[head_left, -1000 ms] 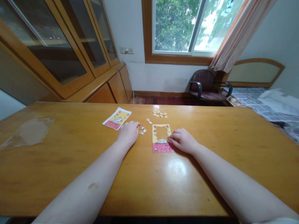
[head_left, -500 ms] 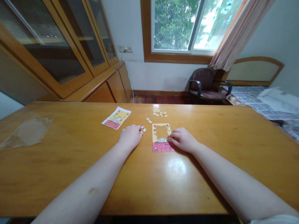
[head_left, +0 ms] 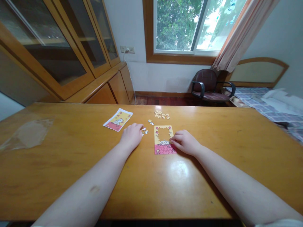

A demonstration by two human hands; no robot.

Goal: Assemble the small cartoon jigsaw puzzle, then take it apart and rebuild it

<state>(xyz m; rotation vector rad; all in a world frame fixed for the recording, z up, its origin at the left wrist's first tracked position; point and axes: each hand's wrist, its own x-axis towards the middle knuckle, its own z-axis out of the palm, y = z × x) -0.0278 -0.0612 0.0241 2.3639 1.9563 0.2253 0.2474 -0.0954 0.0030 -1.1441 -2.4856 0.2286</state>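
Note:
A small yellow and pink jigsaw puzzle (head_left: pixel 163 149) lies partly assembled on the wooden table (head_left: pixel 151 189), its middle still a hole. My right hand (head_left: pixel 186 142) rests at the puzzle's right edge, fingers curled and pressing on it. My left hand (head_left: pixel 131 135) lies palm down to the left of the puzzle, fingertips touching a small cluster of loose pieces (head_left: pixel 145 130). Whether it grips a piece is hidden. More loose pieces (head_left: pixel 162 115) lie in a pile beyond the puzzle, and two or three pieces (head_left: pixel 150 121) lie between.
A printed reference picture card (head_left: pixel 118 119) lies left of the loose pieces. A clear plastic bag (head_left: pixel 27 134) sits at the table's far left. Beyond the table stand wooden glass-door cabinets (head_left: pixel 71 53), a dark armchair (head_left: pixel 209 86) under the window, and a bed (head_left: pixel 272 107).
My left hand slid right toward the loose pieces, then drew slightly back up; its fingertips stay on the cluster. My right hand has stayed at the puzzle's edge.

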